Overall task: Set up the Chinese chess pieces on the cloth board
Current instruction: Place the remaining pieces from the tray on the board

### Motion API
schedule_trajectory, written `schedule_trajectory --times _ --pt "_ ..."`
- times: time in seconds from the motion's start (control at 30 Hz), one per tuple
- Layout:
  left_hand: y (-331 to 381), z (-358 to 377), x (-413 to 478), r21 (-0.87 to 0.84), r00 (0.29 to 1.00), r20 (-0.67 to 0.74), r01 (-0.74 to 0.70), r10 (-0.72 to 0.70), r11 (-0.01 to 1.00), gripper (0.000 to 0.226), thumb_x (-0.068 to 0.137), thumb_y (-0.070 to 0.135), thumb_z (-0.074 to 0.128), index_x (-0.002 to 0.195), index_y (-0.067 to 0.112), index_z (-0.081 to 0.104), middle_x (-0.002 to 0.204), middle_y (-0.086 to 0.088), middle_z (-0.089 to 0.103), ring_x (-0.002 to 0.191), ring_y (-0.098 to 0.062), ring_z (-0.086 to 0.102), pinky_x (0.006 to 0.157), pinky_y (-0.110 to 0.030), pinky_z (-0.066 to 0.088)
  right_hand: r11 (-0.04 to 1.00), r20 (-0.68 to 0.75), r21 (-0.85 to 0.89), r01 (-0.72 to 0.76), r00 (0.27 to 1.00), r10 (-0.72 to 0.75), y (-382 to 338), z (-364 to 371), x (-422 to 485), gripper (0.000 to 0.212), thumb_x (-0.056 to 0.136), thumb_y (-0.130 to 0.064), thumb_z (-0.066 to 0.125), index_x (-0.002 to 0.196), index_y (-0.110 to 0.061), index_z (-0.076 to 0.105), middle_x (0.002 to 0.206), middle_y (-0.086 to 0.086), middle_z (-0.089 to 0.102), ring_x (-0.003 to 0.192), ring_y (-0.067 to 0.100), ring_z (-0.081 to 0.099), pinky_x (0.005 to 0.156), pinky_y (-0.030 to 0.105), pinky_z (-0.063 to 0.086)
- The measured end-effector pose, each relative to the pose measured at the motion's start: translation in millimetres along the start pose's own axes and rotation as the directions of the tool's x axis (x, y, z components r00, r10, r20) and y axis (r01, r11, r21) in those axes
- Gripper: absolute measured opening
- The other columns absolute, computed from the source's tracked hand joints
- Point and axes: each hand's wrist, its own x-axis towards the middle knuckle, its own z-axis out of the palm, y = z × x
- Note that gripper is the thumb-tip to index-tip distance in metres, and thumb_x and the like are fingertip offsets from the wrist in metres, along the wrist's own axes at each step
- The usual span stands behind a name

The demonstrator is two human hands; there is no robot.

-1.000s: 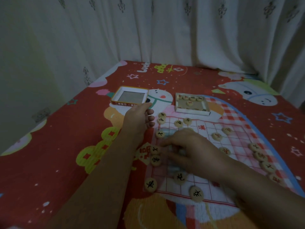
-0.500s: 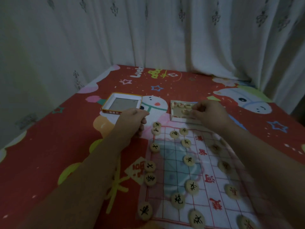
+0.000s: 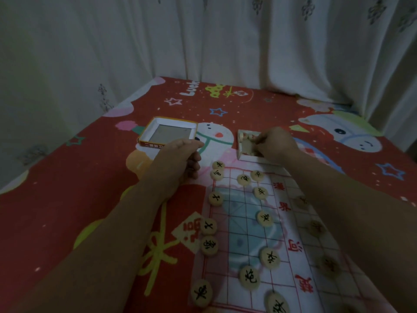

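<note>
Head view: right fingers point(image 3: 260, 141) curled among round wooden pieces point(image 3: 245, 137) in cardboard box point(image 3: 240, 152); left fingers point(image 3: 195, 163) curled; grips unclear.

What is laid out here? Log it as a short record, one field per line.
surface: red cartoon-print sheet
board: cloth board spread flat on the sheet
pieces placed: black-marked pieces on the board's left columns; fainter ones by the right arm
supply: box tray beyond the board, pieces inside
lid: empty lid, left of the tray
left hand: fingers curled, by the board's far left corner; contents unseen
right hand: fingers bunched in the tray; grip unclear
</note>
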Motion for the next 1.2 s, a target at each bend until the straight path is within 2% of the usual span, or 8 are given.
schedule_trajectory --times 0.17,0.27,0.43,0.53,0.8,0.9,1.07,1.2 --pt "-2 2 -4 0.160 0.998 0.031 -0.065 0.061 0.985 0.015 0.095 0.018 0.057 0.095 0.005 0.065 0.070 -0.004 0.058 0.056 -0.015 0.054 0.049 -0.029 0.049 0.987 -0.137 0.151 0.051 0.990 -0.030 17 -27 -23 0.020 0.083 -0.026 0.075 0.092 -0.012 0.065 0.085 0.000 0.064 0.077 0.017 0.059 0.063 0.028 0.046" --pt "-2 4 -6 0.181 0.996 0.036 -0.091 0.086 0.979 0.018 0.096 0.017 0.055 0.100 0.002 0.064 0.072 -0.005 0.057 0.057 -0.016 0.054 0.048 -0.027 0.049 0.970 -0.231 0.237 0.063 0.973 -0.007 45 -54 -50 0.016 0.085 -0.023 0.074 0.092 -0.011 0.066 0.085 -0.001 0.065 0.077 0.014 0.060 0.066 0.026 0.049" --pt "-6 7 -6 0.192 0.994 0.009 -0.113 0.113 0.975 0.012 0.096 0.015 0.057 0.096 0.007 0.066 0.070 -0.005 0.057 0.056 -0.016 0.054 0.046 -0.027 0.049 0.892 -0.266 0.452 0.013 0.956 0.121 107 -88 -110 0.013 0.083 -0.018 0.078 0.084 -0.013 0.066 0.081 0.001 0.069 0.061 -0.003 0.060 0.055 0.005 0.046" --pt "-9 10 -5 0.253 0.988 0.003 -0.148 0.152 0.956 0.013 0.096 0.017 0.058 0.093 0.008 0.067 0.070 -0.006 0.057 0.057 -0.017 0.054 0.047 -0.029 0.049 0.896 -0.273 0.442 -0.026 0.948 0.162 132 -91 -139 0.014 0.082 -0.016 0.078 0.086 -0.006 0.069 0.079 0.001 0.069 0.057 -0.010 0.058 0.054 0.002 0.043" --pt "-20 11 -11 0.522 0.934 0.016 -0.312 0.357 0.794 0.016 0.099 0.019 0.054 0.095 0.020 0.069 0.075 -0.008 0.067 0.064 -0.017 0.061 0.065 -0.034 0.052 0.793 -0.132 0.604 -0.083 0.971 0.202 151 -82 -173 0.015 0.081 -0.013 0.078 0.091 -0.005 0.070 0.085 0.011 0.073 0.063 0.008 0.066 0.051 0.018 0.053" --pt "-20 15 -15 0.618 0.909 0.044 -0.351 0.414 0.703 0.016 0.098 0.019 0.055 0.099 0.019 0.070 0.080 -0.003 0.070 0.072 -0.015 0.064 0.068 -0.030 0.051 0.763 -0.068 0.639 -0.100 0.980 0.185 147 -80 -176 0.016 0.079 -0.012 0.080 0.092 -0.006 0.071 0.083 0.010 0.074 0.056 0.005 0.066 0.048 0.015 0.050" --pt "-19 15 -16 0.693 0.909 0.059 -0.334 0.412 0.639 0.019 0.096 0.017 0.056 0.104 0.014 0.072 0.102 -0.001 0.071 0.095 -0.016 0.064 0.086 -0.034 0.050 0.754 -0.041 0.647 -0.118 0.981 0.188 146 -77 -178 0.022 0.074 -0.017 0.084 0.090 -0.009 0.072 0.087 0.008 0.075 0.071 0.012 0.071 0.058 0.015 0.055" --pt "-19 17 -16 0.728 0.904 0.079 -0.339 0.419 0.595 0.017 0.095 0.016 0.057 0.101 0.015 0.072 0.099 0.001 0.071 0.089 -0.005 0.061 0.077 -0.022 0.044 0.752 -0.029 0.649 -0.119 0.983 0.181 146 -76 -178 0.022 0.076 -0.017 0.082 0.092 -0.008 0.071 0.091 0.010 0.074 0.080 0.022 0.072 0.062 0.020 0.059"
